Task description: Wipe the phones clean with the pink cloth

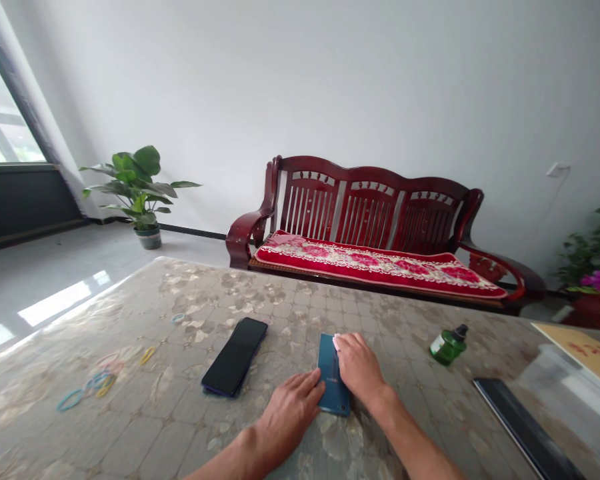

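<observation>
A blue phone [334, 373] lies on the table with its back up, lettering on it and a camera lens at the near end. My left hand [291, 408] rests at its left edge, fingers together and pressed on it. Over its right upper side is my right hand [359, 365], fingers closed on a small white piece [336, 342] like a tissue or cloth, mostly hidden. Left of the hands a black-screened phone [236, 357] lies face up, apparently on top of another thin dark thing.
Colourful hair ties [100, 381] lie at the left on the patterned tabletop [170, 433]. To the right are a small green bottle [449, 345], a long dark device [525, 427], and a clear plastic box [565, 380] beside a tan cover [583, 350]. A wooden bench [365, 200] stands beyond.
</observation>
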Demonstrator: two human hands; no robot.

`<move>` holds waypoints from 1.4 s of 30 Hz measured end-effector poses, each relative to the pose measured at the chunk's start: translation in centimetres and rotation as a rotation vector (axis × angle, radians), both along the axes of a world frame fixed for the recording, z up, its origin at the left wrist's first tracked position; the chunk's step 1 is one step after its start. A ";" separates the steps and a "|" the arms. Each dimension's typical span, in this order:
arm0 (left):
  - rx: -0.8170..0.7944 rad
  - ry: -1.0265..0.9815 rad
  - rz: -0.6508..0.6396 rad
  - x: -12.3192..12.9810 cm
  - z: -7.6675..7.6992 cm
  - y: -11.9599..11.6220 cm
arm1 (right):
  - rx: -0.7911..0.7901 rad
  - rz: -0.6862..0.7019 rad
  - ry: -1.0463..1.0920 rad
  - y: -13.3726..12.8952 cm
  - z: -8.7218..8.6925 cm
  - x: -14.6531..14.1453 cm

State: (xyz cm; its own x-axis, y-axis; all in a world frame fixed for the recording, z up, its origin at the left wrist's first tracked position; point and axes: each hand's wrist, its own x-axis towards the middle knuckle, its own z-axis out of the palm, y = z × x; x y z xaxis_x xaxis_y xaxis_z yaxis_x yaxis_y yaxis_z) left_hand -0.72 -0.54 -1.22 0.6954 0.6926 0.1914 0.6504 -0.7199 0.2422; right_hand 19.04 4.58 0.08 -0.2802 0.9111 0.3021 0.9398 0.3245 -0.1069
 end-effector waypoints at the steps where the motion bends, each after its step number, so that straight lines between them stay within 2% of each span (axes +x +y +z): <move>1: 0.000 0.004 0.001 0.0 0.1 0.0 | -0.001 -0.011 0.003 0.0 -0.1 -0.1; 7: -0.004 0.009 0.002 -0.1 0.3 -0.1 | 0.012 -0.059 0.013 0.1 -0.3 -0.7; 16: -0.011 -0.024 0.009 -0.1 0.0 -0.1 | 0.083 0.094 0.096 -3.3 -1.7 0.0; 24: -0.012 -0.034 0.013 -0.2 0.1 -0.1 | 0.051 0.016 0.126 -0.3 -0.8 -0.4; 30: -0.072 -0.055 0.019 -0.2 0.5 -0.2 | 0.081 0.157 0.276 -3.0 -1.4 -0.6; 34: -0.100 -0.088 0.021 -0.5 0.3 -0.2 | 0.059 0.097 0.368 -3.6 -1.2 -0.7; 42: -0.127 -0.133 0.080 0.1 0.9 0.1 | 0.038 -0.078 0.275 -3.6 0.3 -1.5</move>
